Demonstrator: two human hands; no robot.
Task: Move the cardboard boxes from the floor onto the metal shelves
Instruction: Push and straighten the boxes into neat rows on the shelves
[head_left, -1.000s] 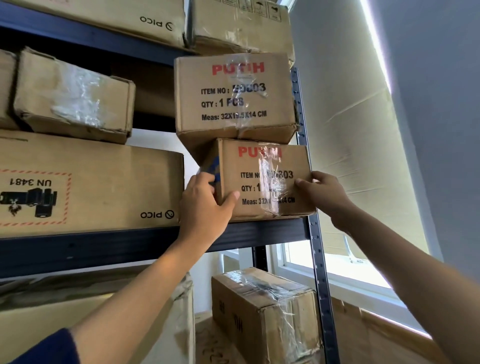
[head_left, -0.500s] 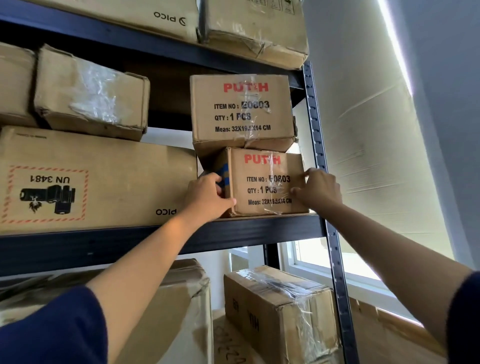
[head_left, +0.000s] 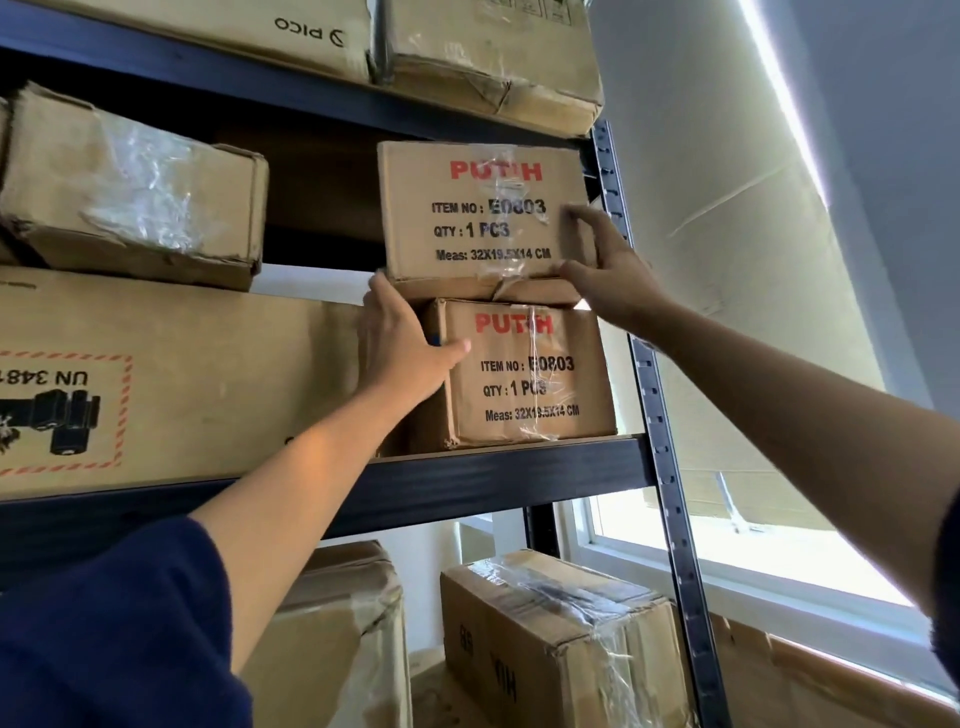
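Two brown taped cardboard boxes, the upper box (head_left: 485, 218) stacked on the lower box (head_left: 524, 376) on the black metal shelf (head_left: 509, 470), are steadied by the spread left hand (head_left: 402, 340) and open-fingered right hand (head_left: 610, 275), apparently for alignment.

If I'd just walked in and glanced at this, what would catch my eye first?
Probably the two stacked cardboard boxes printed PUTIH in red at the right end of the shelf, the upper PUTIH box sitting on the lower PUTIH box. Both bare arms reach up to them: the left hand at the lower box's left edge, the right hand at the upper box's right side. Left of them lies a long box with an upside-down red-dashed UN 3481 label.
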